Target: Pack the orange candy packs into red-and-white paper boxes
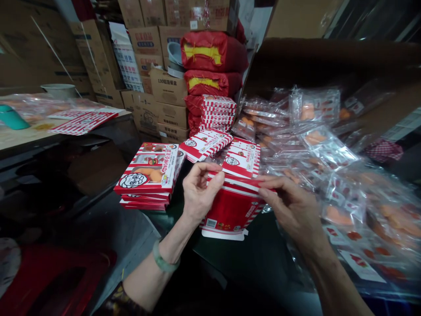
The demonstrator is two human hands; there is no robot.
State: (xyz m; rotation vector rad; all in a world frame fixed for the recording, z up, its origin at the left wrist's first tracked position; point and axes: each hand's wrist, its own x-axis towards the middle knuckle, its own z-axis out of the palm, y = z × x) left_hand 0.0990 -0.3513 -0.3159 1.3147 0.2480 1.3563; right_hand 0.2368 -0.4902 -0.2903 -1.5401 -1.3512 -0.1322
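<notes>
My left hand (199,191) and my right hand (289,206) both pinch the top edge of a red and white striped carton (232,210) that stands in front of me, its red back facing me. To its left lies a low stack of finished striped boxes (149,173) with a cartoon face on the lid. Behind the carton lie loose flat striped cartons (223,149).
A heap of clear plastic snack packets (332,175) fills a big cardboard box on the right. Red sacks (212,66) and brown cardboard boxes (164,87) are stacked at the back. A table (19,136) on the left carries more striped cartons and a teal object.
</notes>
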